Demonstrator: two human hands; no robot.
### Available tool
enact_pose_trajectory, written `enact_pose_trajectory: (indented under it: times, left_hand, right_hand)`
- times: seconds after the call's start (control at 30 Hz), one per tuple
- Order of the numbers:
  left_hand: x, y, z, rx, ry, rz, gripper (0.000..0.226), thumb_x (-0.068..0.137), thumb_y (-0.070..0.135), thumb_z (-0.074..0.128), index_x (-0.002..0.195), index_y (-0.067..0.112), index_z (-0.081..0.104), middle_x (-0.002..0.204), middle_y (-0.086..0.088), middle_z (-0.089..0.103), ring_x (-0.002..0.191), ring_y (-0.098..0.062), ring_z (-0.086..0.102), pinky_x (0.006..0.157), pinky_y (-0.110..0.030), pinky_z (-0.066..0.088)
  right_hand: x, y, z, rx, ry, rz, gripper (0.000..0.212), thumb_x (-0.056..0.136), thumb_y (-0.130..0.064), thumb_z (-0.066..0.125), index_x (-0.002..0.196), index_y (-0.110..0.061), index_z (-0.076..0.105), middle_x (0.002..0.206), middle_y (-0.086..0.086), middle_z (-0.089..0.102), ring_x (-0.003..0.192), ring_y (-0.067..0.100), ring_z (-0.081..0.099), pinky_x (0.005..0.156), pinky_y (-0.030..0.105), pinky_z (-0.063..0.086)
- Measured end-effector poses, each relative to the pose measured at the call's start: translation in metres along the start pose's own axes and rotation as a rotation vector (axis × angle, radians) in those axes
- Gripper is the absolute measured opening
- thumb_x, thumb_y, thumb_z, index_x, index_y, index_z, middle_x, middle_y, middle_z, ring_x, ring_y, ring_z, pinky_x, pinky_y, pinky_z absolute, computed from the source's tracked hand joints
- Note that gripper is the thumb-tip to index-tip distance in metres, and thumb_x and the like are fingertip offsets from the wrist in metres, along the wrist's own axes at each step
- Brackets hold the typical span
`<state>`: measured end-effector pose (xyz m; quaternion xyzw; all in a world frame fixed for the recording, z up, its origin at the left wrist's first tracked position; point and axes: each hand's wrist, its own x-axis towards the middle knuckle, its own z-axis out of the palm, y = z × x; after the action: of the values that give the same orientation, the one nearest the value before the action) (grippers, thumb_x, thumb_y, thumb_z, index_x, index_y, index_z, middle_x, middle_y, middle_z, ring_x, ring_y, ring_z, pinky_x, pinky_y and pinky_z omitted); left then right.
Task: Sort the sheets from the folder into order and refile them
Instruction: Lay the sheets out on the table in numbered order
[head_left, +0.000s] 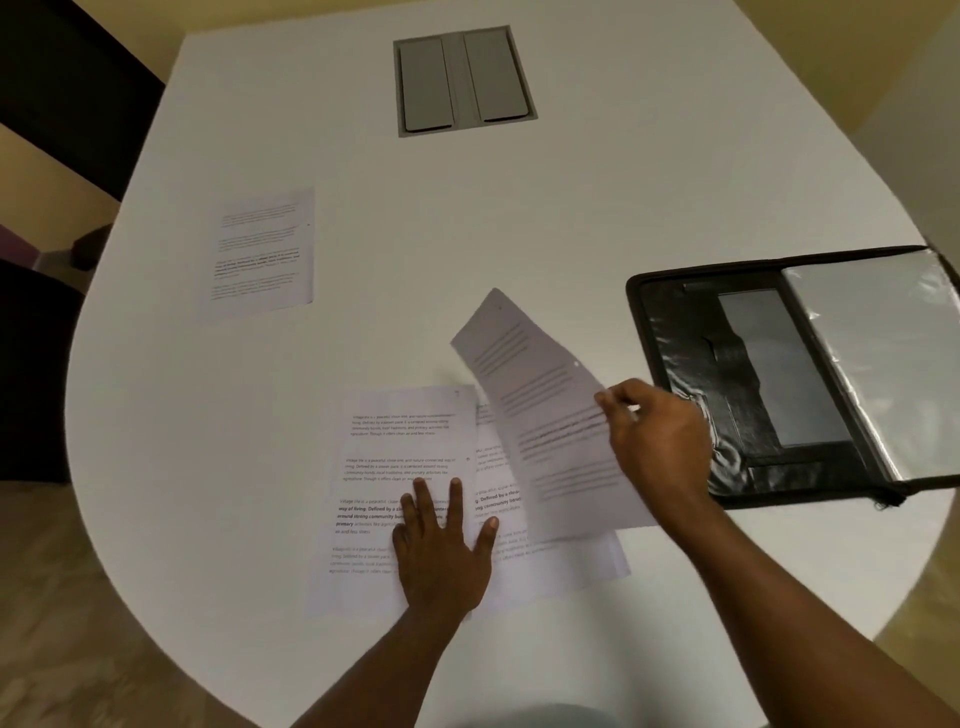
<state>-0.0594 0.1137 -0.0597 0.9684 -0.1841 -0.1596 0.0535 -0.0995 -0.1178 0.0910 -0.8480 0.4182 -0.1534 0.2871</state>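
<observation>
A black folder (727, 364) lies open at the right of the white table (519, 218), its clear plastic sleeves (872, 353) turned to the right. My right hand (654, 436) pinches the edge of one printed sheet (540, 410) and holds it lifted and tilted above the others. My left hand (444, 545) presses flat, fingers spread, on a printed sheet (395, 467) near the front edge. More sheets (561, 561) lie partly under these two. A single sheet (260, 254) lies apart at the left.
A grey hatch with two flaps (462, 80) is set into the table at the far middle. Dark chairs (62, 88) stand beyond the table's left edge. The table's curved front edge runs just below my left hand.
</observation>
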Motion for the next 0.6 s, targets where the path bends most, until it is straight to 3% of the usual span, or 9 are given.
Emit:
enact_pose_trajectory:
  times: [0.1, 0.23, 0.33, 0.47, 0.6]
  left_hand:
    - [0.005, 0.012, -0.013, -0.128, 0.0, -0.055, 0.081, 0.086, 0.076, 0.008, 0.152, 0.031, 0.022, 0.161, -0.009, 0.01, 0.147, -0.033, 0.012, 0.116, -0.049, 0.016]
    - [0.038, 0.034, -0.057, -0.646, 0.151, -0.106, 0.065, 0.095, 0.062, 0.029, 0.143, 0.02, 0.043, 0.149, -0.003, 0.041, 0.137, -0.024, 0.037, 0.113, -0.04, 0.03]
    - [0.082, 0.04, -0.104, -1.059, 0.053, -0.193, 0.047, 0.1, 0.044, 0.041, 0.141, 0.023, 0.045, 0.137, 0.009, 0.049, 0.126, -0.011, 0.046, 0.106, -0.026, 0.034]
    - [0.138, 0.028, -0.155, -1.158, 0.064, -0.257, 0.035, 0.096, 0.028, 0.057, 0.129, 0.018, 0.058, 0.123, -0.002, 0.063, 0.108, -0.017, 0.059, 0.092, -0.025, 0.046]
    - [0.189, 0.005, -0.181, -1.188, 0.126, -0.233, 0.038, 0.091, 0.014, 0.063, 0.127, 0.023, 0.054, 0.104, -0.005, 0.068, 0.086, -0.016, 0.064, 0.068, -0.02, 0.049]
  right_hand:
    - [0.014, -0.018, -0.028, 0.086, 0.049, -0.05, 0.017, 0.092, -0.035, 0.064, 0.091, -0.021, 0.074, 0.075, -0.001, 0.072, 0.061, 0.018, 0.066, 0.058, 0.04, 0.057]
    - [0.042, -0.041, -0.04, 0.26, 0.021, -0.022, 0.016, 0.093, -0.03, 0.065, 0.093, -0.017, 0.074, 0.078, -0.006, 0.07, 0.066, 0.011, 0.067, 0.063, 0.036, 0.059]
    - [0.073, -0.05, -0.022, 0.388, -0.018, 0.081, 0.013, 0.092, -0.03, 0.066, 0.093, -0.019, 0.073, 0.082, -0.008, 0.071, 0.074, 0.014, 0.069, 0.074, 0.038, 0.06]
    - [0.114, -0.067, 0.018, 0.54, -0.08, 0.176, 0.018, 0.093, -0.026, 0.067, 0.074, -0.025, 0.067, 0.076, -0.007, 0.069, 0.073, 0.016, 0.068, 0.074, 0.034, 0.058]
    - [0.155, -0.091, 0.067, 0.597, -0.159, 0.221, 0.024, 0.094, -0.024, 0.064, 0.071, -0.021, 0.066, 0.075, -0.004, 0.068, 0.069, 0.013, 0.063, 0.07, 0.029, 0.053]
